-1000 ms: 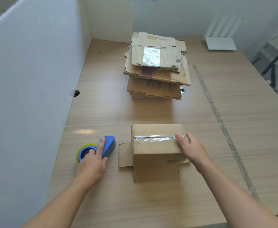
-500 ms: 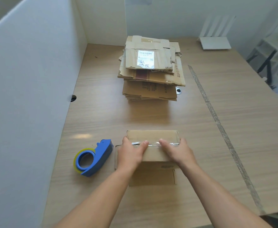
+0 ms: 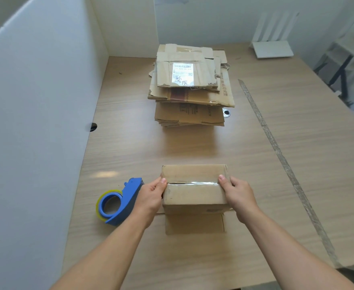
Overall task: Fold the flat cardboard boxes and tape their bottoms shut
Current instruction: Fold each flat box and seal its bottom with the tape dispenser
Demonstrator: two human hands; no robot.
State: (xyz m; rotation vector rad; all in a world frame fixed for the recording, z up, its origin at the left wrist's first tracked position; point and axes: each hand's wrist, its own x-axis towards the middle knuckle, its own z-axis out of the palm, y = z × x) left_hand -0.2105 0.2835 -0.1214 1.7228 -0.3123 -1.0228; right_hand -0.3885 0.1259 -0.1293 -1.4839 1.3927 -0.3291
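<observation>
Box (image 3: 193, 185) sits near the table's (image 3: 287, 164) front edge, its bottom seam already taped; left hand (image 3: 151, 197) and right hand (image 3: 237, 195) clasp its ends, fingers curled. Tape dispenser (image 3: 119, 203) lies beside it. Flat stack (image 3: 190, 88) remains unfolded.

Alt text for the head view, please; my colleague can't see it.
The left hand and right hand grip the ends of a taped cardboard box on the table. A blue tape dispenser lies to its left; flattened boxes are stacked beyond.
</observation>
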